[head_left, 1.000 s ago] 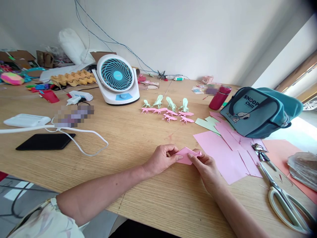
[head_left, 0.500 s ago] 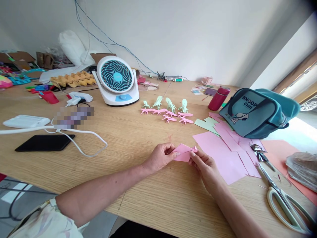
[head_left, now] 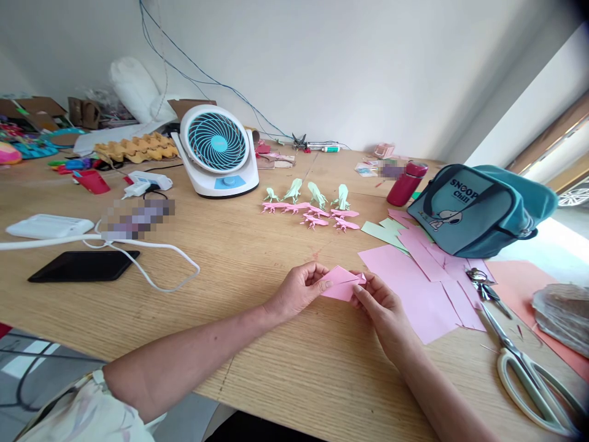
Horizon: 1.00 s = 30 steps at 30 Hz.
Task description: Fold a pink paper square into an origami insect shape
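A small piece of folded pink paper (head_left: 339,285) is held just over the table's near middle. My left hand (head_left: 301,288) pinches its left corner between thumb and fingers. At the right end, where a small flap stands up, my right hand (head_left: 380,304) grips it with the thumb in front and fingers behind. Beyond my hands stand several pink folded paper insects (head_left: 315,219), with green folded paper insects (head_left: 317,194) in a row behind them. Flat pink paper sheets (head_left: 405,294) lie right of my right hand, with green paper strips (head_left: 385,233) at their far side.
Scissors (head_left: 519,368) and a bunch of keys (head_left: 478,277) lie at the right, near a teal bag (head_left: 464,212) and a red flask (head_left: 407,184). A fan (head_left: 219,150) stands back left. A black phone (head_left: 83,266) and white cable (head_left: 184,247) lie left.
The right fingers have shifted slightly behind the folded paper's right end, their tips now showing above its edge. Both hands keep hold of it in nearly the same place.
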Available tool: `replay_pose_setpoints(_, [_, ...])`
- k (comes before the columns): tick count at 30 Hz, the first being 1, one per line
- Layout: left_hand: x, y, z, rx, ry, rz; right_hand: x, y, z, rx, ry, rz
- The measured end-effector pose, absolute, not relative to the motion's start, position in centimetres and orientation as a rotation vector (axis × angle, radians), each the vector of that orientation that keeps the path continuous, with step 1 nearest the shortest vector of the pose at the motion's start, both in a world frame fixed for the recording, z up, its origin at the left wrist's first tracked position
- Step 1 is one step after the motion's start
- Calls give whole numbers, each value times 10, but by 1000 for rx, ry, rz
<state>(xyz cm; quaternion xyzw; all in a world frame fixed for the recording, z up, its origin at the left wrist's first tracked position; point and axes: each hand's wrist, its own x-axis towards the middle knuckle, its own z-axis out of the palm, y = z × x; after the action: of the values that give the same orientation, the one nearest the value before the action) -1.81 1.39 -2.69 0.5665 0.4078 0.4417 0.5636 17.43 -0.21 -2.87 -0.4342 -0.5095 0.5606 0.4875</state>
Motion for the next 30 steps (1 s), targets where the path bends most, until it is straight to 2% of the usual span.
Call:
replay_pose_setpoints(15, [-29, 19, -16, 1343, 900, 1008, 185, 3, -37, -1059, -1458, 1037])
replay_pose_setpoints(21, [-34, 30, -24, 1714, 876, 951, 199, 9, -34, -1111, -1666, 910])
replay_pose_setpoints(30, [-34, 25, -23, 2375, 731, 1095, 200, 3, -23, -1122, -1987, 1005])
